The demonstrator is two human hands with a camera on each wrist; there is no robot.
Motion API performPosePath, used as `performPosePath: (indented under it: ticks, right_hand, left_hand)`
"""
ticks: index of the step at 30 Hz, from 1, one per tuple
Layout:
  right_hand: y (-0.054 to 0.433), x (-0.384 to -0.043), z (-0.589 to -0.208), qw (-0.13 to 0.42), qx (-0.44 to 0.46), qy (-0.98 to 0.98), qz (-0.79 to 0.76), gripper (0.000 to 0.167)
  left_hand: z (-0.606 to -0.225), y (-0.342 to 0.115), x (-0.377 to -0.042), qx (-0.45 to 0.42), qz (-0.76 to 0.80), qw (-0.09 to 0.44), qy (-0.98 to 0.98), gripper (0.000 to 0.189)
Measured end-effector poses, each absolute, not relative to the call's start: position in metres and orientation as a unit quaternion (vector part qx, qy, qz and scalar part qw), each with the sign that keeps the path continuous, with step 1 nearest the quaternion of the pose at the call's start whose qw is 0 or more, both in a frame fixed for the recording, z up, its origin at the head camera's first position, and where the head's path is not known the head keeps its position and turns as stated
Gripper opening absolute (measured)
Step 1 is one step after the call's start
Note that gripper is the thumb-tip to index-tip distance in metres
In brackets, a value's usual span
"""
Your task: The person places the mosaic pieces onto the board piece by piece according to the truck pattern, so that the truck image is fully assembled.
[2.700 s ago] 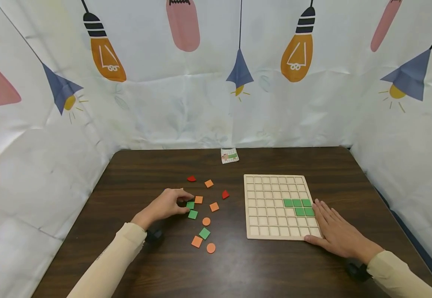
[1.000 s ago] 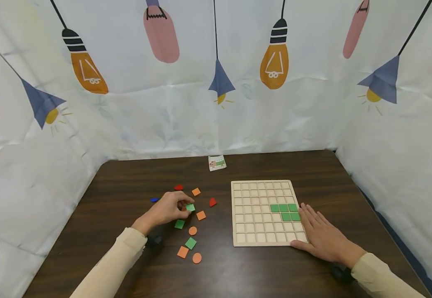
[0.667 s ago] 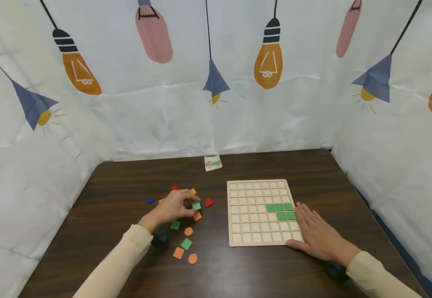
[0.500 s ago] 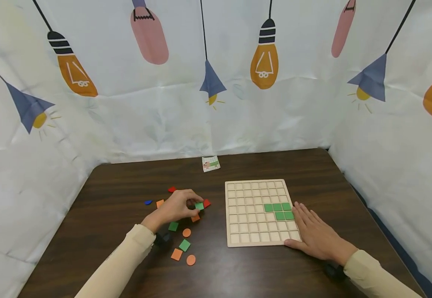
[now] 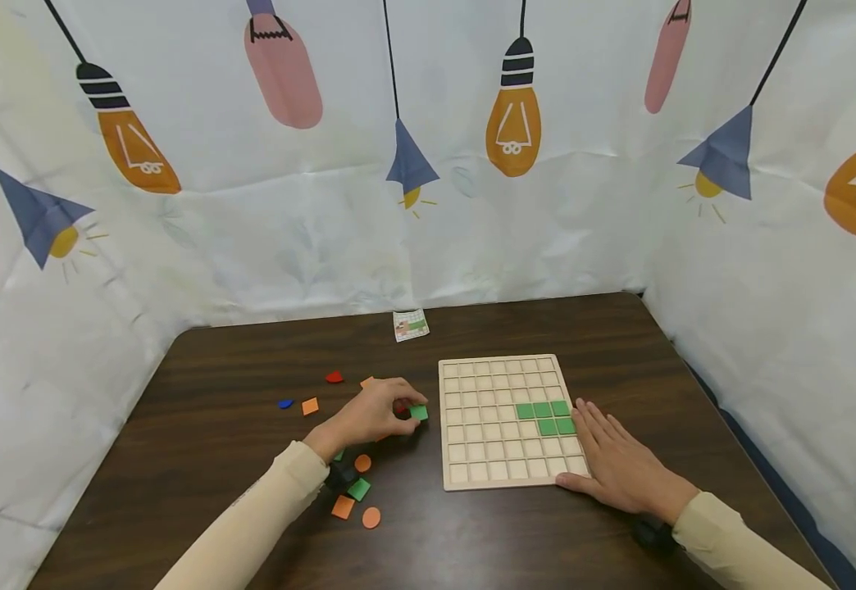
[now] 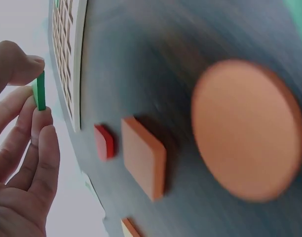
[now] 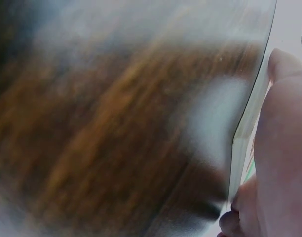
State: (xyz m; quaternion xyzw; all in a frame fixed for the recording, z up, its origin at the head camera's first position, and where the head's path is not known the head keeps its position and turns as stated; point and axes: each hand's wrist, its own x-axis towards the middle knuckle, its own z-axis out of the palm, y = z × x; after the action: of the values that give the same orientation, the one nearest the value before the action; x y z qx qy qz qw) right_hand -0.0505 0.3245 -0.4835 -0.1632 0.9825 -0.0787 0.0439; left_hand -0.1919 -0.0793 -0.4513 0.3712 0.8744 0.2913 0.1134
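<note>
Between thumb and fingertips, my left hand (image 5: 375,411) pinches a green square tile (image 5: 418,412), held up off the table just left of the board. In the left wrist view that tile (image 6: 40,91) shows edge-on. The pale wooden grid board (image 5: 472,451) carries several green tiles (image 5: 542,410) in two rows by its right side. With fingers straight, my right hand (image 5: 623,463) rests along the board's right edge, its thumb at the near right corner. A red piece (image 5: 401,406) is partly hidden behind the left hand.
Loose pieces lie on the dark table (image 5: 531,541) around the left forearm: an orange square (image 5: 310,406), a blue piece (image 5: 285,404), a red piece (image 5: 334,377), orange discs (image 5: 371,517) and a green square (image 5: 358,489). A small printed card (image 5: 410,325) lies at the far edge.
My left hand has picked up a green tile from among the loose pieces and carried it right toward the board. The right hand stays at the board's edge. The head view has shifted.
</note>
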Motion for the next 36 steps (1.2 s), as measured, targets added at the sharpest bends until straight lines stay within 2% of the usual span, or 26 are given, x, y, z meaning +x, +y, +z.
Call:
performPosePath:
  ticks: [6, 16, 36]
  right_hand:
    - [0.326, -0.052, -0.485, 0.047, -0.162, 0.983, -0.075, 0.105]
    - [0.328, -0.053, -0.486, 0.048, -0.164, 0.983, -0.072, 0.105]
    - [0.328, -0.053, -0.488, 0.054, -0.160, 0.983, -0.076, 0.107]
  left_hand:
    - [-0.452, -0.061, -0.192, 0.397, 0.296, 0.100, 0.863, 0.031]
    - [-0.453, -0.030, -0.192, 0.419, 0.300, 0.124, 0.848, 0.032]
    - [-0.462, 0.031, -0.189, 0.471, 0.264, 0.123, 0.833, 0.033]
